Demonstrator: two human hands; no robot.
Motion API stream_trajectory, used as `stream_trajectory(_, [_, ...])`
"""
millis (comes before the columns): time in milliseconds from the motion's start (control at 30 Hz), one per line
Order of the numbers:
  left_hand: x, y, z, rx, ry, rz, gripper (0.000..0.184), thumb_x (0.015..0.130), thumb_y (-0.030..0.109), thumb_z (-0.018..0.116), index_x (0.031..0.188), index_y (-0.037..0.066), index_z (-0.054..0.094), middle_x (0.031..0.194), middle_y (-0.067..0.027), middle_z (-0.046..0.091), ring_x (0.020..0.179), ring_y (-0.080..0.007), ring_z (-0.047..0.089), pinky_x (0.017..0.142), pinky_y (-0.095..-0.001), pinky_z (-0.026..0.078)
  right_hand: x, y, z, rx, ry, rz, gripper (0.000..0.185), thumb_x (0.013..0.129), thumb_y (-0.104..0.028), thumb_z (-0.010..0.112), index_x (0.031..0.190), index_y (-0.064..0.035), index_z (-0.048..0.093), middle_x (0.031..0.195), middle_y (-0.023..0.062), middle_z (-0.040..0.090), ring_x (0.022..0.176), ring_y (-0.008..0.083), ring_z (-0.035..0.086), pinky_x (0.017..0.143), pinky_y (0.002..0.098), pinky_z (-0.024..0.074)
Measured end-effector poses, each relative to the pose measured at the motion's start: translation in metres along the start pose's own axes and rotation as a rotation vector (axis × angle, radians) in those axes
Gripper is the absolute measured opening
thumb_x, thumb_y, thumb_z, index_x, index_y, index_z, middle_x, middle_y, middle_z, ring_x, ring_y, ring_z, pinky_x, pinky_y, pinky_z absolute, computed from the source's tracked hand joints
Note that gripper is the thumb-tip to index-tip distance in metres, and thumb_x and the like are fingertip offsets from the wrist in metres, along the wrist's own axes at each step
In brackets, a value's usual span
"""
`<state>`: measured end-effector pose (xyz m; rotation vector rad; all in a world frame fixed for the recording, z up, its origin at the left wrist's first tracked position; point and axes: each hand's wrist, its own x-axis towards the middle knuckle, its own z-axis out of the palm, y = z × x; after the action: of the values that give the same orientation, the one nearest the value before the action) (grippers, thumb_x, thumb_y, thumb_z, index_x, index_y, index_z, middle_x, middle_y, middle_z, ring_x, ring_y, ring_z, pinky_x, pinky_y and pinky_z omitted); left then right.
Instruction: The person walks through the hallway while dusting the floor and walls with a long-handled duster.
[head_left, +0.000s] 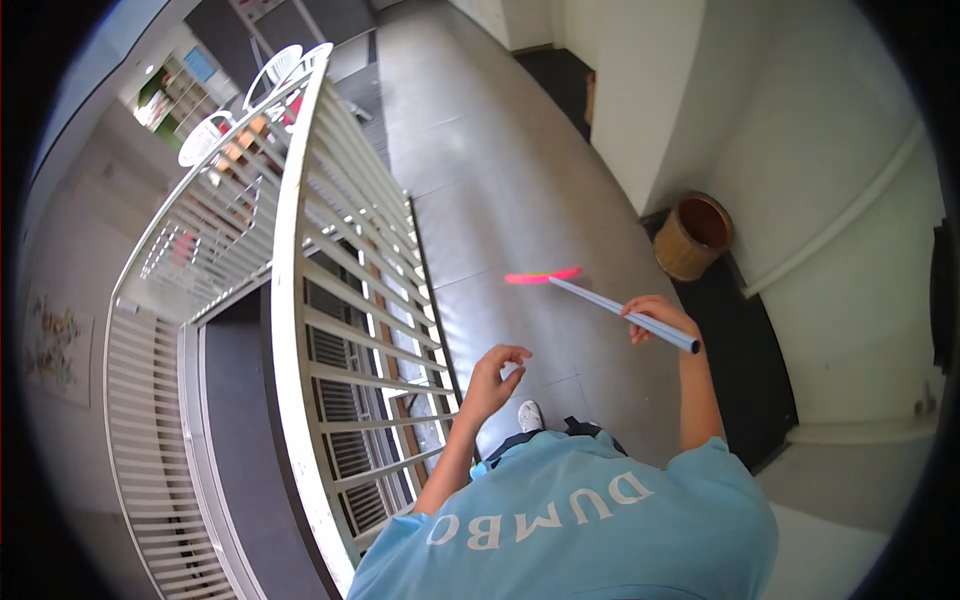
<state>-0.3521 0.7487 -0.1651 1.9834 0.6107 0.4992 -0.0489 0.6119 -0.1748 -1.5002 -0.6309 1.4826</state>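
A grey-blue stick (610, 303) slants across the view, and my right hand (660, 320) is wrapped round it near its thick end. At the stick's far tip is a thin bright pink piece (543, 276), seen nearly edge-on, above the grey floor. Whether the tip touches it I cannot tell for sure. My left hand (496, 378) hangs in the air to the left, fingers curved and apart from the thumb, holding nothing. It is nearest to the white railing (290, 250).
Grey floor tiles (480, 150) run forward between the railing and a pale wall (640, 100). A brown round bin (690, 238) stands by the wall at the right, beside a dark floor strip (740, 345). White chairs (207, 138) are beyond the railing.
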Motion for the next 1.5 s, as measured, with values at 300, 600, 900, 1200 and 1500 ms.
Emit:
stream_trajectory(300, [0.069, 0.129, 0.107, -0.69, -0.683, 0.164, 0.028, 0.07, -0.009, 0.038, 0.09, 0.003, 0.054, 0.078, -0.0025, 0.05, 0.076, -0.0115, 0.049, 0.069, -0.0235, 0.042, -0.228, -0.005, 0.033, -0.024, 0.145, -0.277, 0.019, 0.071, -0.004, 0.057, 0.09, 0.0008, 0.053, 0.062, 0.0096, 0.059, 0.052, 0.0154, 0.059, 0.045, 0.0208, 0.0429])
stream_trajectory(600, [0.018, 0.168, 0.251, -0.043, -1.964, -0.286, 0.05, 0.072, 0.035, 0.058, 0.105, 0.003, 0.04, 0.083, -0.0138, 0.055, 0.06, -0.0207, 0.059, 0.05, -0.0285, 0.051, -0.251, 0.159, 0.033, -0.047, 0.142, 0.182, 0.029, 0.067, -0.017, 0.066, 0.088, 0.0013, 0.059, 0.07, 0.0067, 0.058, 0.059, 0.0121, 0.056, 0.052, 0.0229, 0.0441])
stream_trajectory(900, [-0.04, -0.036, 0.326, 0.101, -2.016, -0.339, 0.015, 0.075, 0.014, 0.051, 0.084, 0.002, 0.053, 0.059, -0.0021, 0.051, 0.042, -0.0093, 0.047, 0.037, -0.0226, 0.039, -0.178, 0.336, 0.105, -0.381, 0.686, 0.203, 0.057, 0.058, -0.039, 0.067, 0.101, -0.0022, 0.056, 0.093, 0.0185, 0.058, 0.083, 0.0275, 0.057, 0.072, 0.0329, 0.0436])
stream_trajectory(1200, [0.122, -0.099, 0.064, -0.254, -1.242, -1.059, 0.024, 0.081, 0.012, 0.052, 0.101, 0.0, 0.048, 0.067, -0.0035, 0.053, 0.042, -0.0041, 0.043, 0.034, -0.0171, 0.035, 0.008, 0.216, 0.097, -0.354, 0.484, -0.195, 0.05, 0.064, -0.024, 0.062, 0.11, -0.0072, 0.049, 0.095, 0.018, 0.056, 0.087, 0.0312, 0.055, 0.076, 0.0367, 0.0428])
stream_trajectory(1500, [0.201, -0.158, -0.007, 0.055, -0.772, -0.702, 0.012, 0.073, 0.006, 0.051, 0.08, -0.003, 0.049, 0.057, -0.0042, 0.049, 0.04, -0.0113, 0.046, 0.035, -0.0246, 0.037, 0.084, 0.165, 0.071, -0.237, 0.507, -0.213, 0.04, 0.068, -0.019, 0.057, 0.107, -0.01, 0.052, 0.094, 0.013, 0.058, 0.086, 0.0269, 0.056, 0.076, 0.0328, 0.0436])
